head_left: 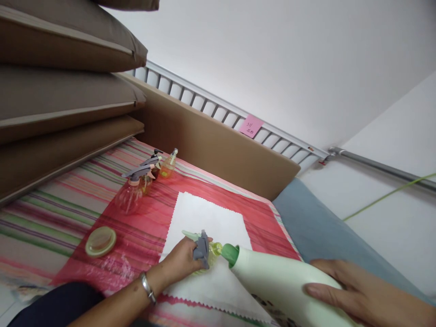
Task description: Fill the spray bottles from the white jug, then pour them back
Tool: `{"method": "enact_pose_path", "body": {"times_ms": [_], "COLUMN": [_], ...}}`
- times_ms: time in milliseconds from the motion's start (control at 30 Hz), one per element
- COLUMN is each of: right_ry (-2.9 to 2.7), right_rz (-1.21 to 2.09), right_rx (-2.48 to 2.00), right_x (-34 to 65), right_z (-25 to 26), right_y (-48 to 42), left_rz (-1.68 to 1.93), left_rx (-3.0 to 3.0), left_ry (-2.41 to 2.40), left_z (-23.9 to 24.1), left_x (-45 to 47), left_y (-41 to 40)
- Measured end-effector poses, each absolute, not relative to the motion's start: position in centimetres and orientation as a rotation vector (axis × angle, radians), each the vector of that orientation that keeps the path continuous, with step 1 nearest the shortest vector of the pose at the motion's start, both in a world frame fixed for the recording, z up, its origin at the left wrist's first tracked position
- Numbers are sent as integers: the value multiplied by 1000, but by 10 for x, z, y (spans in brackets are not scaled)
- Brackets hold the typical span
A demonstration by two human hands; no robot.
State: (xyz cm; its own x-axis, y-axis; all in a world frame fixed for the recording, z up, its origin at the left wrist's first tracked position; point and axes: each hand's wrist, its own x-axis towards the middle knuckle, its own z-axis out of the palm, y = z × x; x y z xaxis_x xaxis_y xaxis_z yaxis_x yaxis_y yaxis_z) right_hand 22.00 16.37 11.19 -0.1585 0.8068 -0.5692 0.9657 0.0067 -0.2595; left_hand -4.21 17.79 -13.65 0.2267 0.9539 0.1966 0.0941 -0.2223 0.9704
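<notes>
My left hand (182,261) is closed around a small yellow-green spray bottle (207,254) with a grey trigger head, holding it on a white cloth (207,215). My right hand (368,295) grips a large pale green bottle (282,281), tilted so its green spout (230,253) touches the small bottle's neck. A bracelet sits on my left wrist.
A pink spray bottle (131,193), a second trigger bottle (150,170) and a small amber bottle (168,167) stand on the red plastic sheet (143,231) over a striped mat. A yellow-green lid (101,241) lies at left. Brown cushions are stacked at left, a cardboard panel behind.
</notes>
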Motion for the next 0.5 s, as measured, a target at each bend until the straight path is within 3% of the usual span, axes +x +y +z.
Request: {"method": "enact_pose_path", "body": {"times_ms": [500], "right_ry": [2069], "right_rz": [-826], "right_rx": [1921], "right_x": [229], "right_z": [102], "right_y": [164], "left_rz": [1150], "left_rx": [1496], "left_ry": [994], "left_z": [-141], "left_x": [-41], "left_y": [179]}}
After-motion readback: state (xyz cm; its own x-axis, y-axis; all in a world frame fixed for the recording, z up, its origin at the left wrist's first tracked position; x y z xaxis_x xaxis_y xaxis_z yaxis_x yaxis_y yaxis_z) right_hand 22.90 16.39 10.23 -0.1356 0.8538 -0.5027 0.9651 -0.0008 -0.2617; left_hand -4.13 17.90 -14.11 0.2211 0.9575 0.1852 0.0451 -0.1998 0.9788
